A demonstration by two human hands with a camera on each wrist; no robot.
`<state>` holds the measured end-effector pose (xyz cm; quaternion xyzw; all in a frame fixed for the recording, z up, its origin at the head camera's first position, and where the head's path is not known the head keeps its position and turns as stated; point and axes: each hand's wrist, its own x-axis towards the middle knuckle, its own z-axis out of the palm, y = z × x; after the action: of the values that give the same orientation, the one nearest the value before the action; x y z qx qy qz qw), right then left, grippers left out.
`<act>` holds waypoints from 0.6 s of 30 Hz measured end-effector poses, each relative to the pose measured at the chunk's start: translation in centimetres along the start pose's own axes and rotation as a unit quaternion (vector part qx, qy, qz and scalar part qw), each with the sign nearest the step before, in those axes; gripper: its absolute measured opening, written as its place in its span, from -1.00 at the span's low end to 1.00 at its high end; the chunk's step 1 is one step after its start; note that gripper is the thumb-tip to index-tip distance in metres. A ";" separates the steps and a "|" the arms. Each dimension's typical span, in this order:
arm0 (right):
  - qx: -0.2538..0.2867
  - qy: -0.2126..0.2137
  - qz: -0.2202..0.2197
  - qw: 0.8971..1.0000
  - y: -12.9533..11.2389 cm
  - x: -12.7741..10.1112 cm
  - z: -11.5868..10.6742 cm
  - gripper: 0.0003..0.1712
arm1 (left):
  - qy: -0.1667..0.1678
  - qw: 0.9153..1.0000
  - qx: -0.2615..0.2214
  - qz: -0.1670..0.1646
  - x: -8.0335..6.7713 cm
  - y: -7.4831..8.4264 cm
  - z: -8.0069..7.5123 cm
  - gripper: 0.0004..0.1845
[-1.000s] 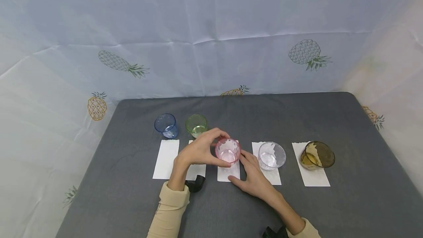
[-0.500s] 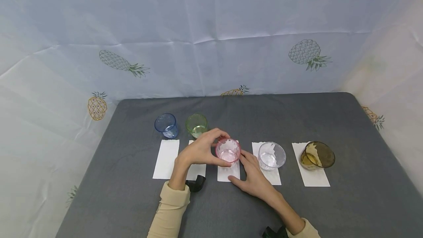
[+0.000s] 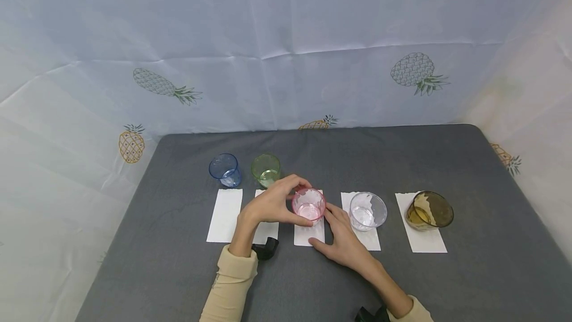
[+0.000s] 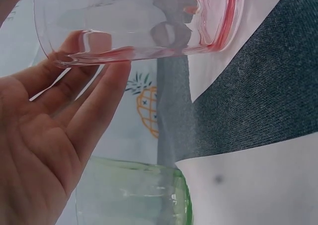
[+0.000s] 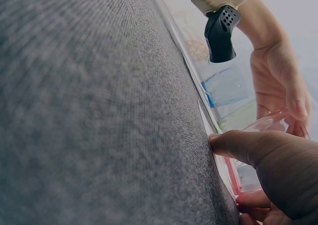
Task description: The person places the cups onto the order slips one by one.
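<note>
the pink glass [image 3: 309, 205] looked upright, its base over the far part of a white paper strip [image 3: 309, 235] that lay on the grey worktop [image 3: 313, 287]. the left hand [image 3: 268, 203] held the glass in its grip near the rim, thumb on the near side and fingers round the far side. the right hand [image 3: 343, 238] had its grip wide: its fingers reached the glass low down by the base, while its thumb lay at the near end of the strip, whether pressing was hard to tell.

the step seemed to be settling the glass on its paper. done well, it called for a light, even hold from the left, since a hard pinch near the rim could tip smooth glass, and for gentle, low guidance from the right, so the paper did not drag. the clear glass [image 3: 368, 212] stood just beside the right hand and the green glass [image 3: 265, 169] just beyond the left, so letting go wanted small, slow finger movements.
</note>
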<state>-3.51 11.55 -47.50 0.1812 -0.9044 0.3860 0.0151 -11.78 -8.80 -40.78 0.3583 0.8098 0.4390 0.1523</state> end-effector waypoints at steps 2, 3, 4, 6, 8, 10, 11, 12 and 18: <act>0.003 -0.004 0.005 1.000 0.0 0.0 -0.1 -0.10 | 0.000 1.000 -0.001 -0.002 0.0 -0.1 0.0 -0.22; 0.004 -0.006 0.006 1.000 -0.1 0.0 -0.1 -0.10 | -0.001 1.000 -0.001 -0.003 0.0 -0.1 0.0 -0.22; 0.004 -0.006 0.006 1.000 -0.1 0.0 -0.1 -0.10 | -0.001 1.000 -0.003 -0.003 0.0 -0.1 0.0 -0.22; 0.003 -0.004 0.003 1.000 -0.1 0.0 -0.1 -0.09 | -0.003 1.000 -0.004 -0.004 0.0 -0.1 0.0 -0.22; 0.002 -0.002 -0.001 1.000 -0.1 0.1 -0.1 -0.09 | -0.005 1.000 -0.004 -0.005 0.0 -0.1 0.0 -0.21; -0.002 0.002 -0.005 1.000 -0.1 0.1 0.0 -0.08 | -0.008 1.000 -0.003 -0.005 0.0 0.0 -0.1 -0.21; -0.002 0.003 -0.006 1.000 -0.1 0.1 0.0 -0.08 | -0.009 1.000 -0.002 -0.006 0.0 0.0 -0.1 -0.20; -0.002 0.002 -0.006 1.000 -0.1 0.1 0.0 -0.08 | -0.011 1.000 -0.001 -0.006 0.0 0.0 -0.1 -0.20; -0.001 -0.002 -0.001 1.000 0.0 0.1 -0.1 -0.09 | -0.013 1.000 0.012 -0.001 0.0 0.0 -0.3 -0.14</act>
<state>-3.61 11.55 -47.40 0.1826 -0.9045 0.3851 0.0139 -11.91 -8.99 -40.56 0.3651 0.8134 0.4240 0.1590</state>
